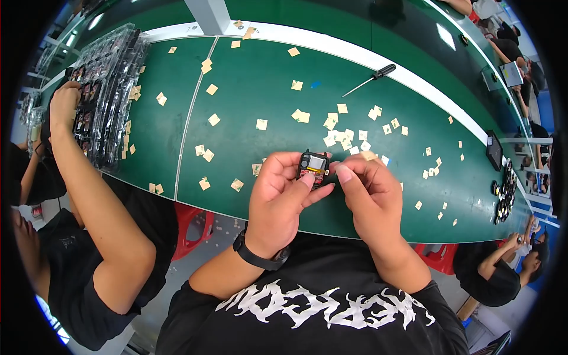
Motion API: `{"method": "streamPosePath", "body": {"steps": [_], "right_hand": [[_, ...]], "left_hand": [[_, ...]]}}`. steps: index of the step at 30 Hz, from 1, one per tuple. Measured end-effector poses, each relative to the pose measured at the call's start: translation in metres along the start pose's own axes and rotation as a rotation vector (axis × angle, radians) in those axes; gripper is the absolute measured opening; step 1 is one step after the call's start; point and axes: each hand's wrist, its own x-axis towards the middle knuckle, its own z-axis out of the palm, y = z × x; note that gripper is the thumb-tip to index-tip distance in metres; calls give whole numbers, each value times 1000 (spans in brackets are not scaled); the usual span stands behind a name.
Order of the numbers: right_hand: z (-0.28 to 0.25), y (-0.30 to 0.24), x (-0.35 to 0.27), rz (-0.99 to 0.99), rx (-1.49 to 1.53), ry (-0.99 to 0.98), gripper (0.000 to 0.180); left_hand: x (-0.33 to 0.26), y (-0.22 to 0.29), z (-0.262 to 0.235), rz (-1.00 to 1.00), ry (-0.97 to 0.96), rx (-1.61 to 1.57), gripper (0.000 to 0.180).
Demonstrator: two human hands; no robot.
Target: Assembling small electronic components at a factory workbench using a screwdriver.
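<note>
Near the front edge of the green table, my left hand [281, 192] grips a small black electronic device [307, 161] by its sides, thumb on its lower part. A grey rectangular screen shows in its upper part, with a reddish circuit board and a bit of yellow below. Just to the right of the device is my right hand [370, 192], thumb and index finger pinched together. Whatever is in that pinch, if anything, is too small to name. A small beige paper square [368, 155] appears at the knuckles of my right hand.
Beige paper squares [302, 116] lie scattered over the green table [248, 77]. A black-handled screwdriver [373, 78] rests near the far white rail. Stacked clear trays [112, 89] with parts stand at left, where a co-worker's arm [100, 177] reaches. Small black parts [505, 192] are heaped at right.
</note>
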Motion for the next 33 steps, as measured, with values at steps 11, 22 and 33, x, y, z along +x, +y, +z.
{"method": "streamPosePath", "body": {"steps": [11, 22, 33], "right_hand": [[-21, -26, 9, 265, -270, -87, 48], [-7, -37, 3, -296, -753, -181, 17], [-9, -44, 2, -292, -1087, -111, 31]], "left_hand": [[5, 8, -5, -106, -67, -90, 32], [6, 2, -12, -89, -135, -85, 35], [2, -7, -11, 75, -212, 17, 34]]}}
